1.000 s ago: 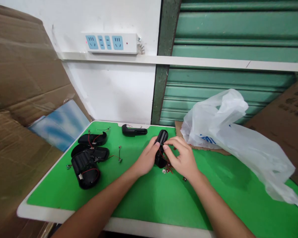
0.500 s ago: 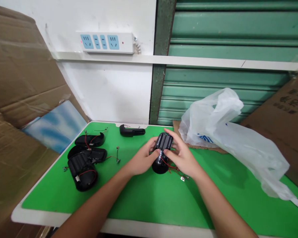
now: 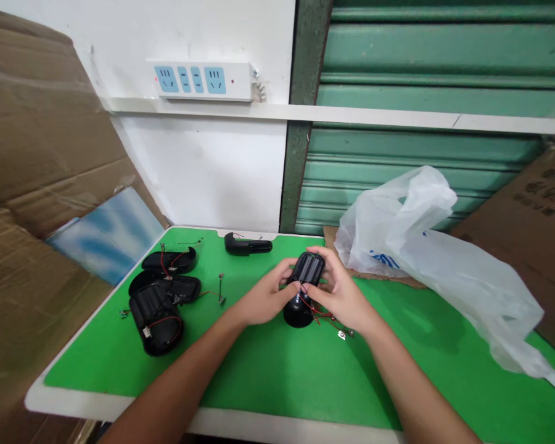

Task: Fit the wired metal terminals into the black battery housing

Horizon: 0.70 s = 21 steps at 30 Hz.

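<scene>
Both of my hands grip a black plastic housing point(image 3: 304, 288) with ribbed battery slots and red wires, just above the green table top point(image 3: 277, 376). My left hand point(image 3: 267, 297) curls round its left side. My right hand point(image 3: 337, 290) wraps its right side, fingers over the top. Thin red wires with small metal contacts point(image 3: 340, 333) trail from the housing onto the table.
At the left lie several black shells with wires point(image 3: 160, 305) and a loose metal contact point(image 3: 221, 287). A black curved piece point(image 3: 247, 245) sits at the back. A white plastic bag point(image 3: 439, 259) covers the right. Cardboard point(image 3: 37, 185) stands left and right; a power strip point(image 3: 203, 80) hangs on the wall.
The housing has been turned in my hands so that its ribbed slots face up, and my right hand has moved from pinching the wire to wrapping the housing's side.
</scene>
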Motion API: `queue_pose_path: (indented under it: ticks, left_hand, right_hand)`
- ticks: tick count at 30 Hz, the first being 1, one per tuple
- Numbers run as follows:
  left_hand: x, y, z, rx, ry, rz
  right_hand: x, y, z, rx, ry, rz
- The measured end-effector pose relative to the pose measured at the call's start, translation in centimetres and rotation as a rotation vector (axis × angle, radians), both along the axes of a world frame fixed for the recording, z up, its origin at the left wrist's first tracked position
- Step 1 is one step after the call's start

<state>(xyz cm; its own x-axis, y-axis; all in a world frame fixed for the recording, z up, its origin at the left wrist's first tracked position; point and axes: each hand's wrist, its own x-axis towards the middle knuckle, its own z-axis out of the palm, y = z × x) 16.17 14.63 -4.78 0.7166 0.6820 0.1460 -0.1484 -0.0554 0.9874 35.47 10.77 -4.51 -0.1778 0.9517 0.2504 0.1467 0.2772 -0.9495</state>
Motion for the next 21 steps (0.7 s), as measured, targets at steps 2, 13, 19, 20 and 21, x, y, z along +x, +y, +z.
queue_pose_path:
  ticks: [2, 13, 19, 20, 21]
  left_hand:
    - [0.0, 0.0, 0.1, 0.011, 0.008, 0.002]
    - [0.4, -0.1, -0.5, 0.116, 0.027, 0.073]
    - [0.6, 0.0, -1.4, 0.178, 0.047, 0.116]
    - [0.7, 0.0, -1.5, 0.191, 0.049, 0.121]
    - [0.7, 0.0, -1.6, 0.205, 0.053, 0.127]
  right_hand:
    - [0.0, 0.0, -0.2, 0.000, -0.002, 0.004]
    - [-0.7, 0.2, -0.8, 0.004, -0.003, -0.024]
    - [-0.9, 0.2, -0.9, 0.014, 0.004, -0.032]
    - [-1.0, 0.2, -1.0, 0.013, 0.008, -0.033]
    - [-1.0, 0.2, -1.0, 0.012, 0.011, -0.035]
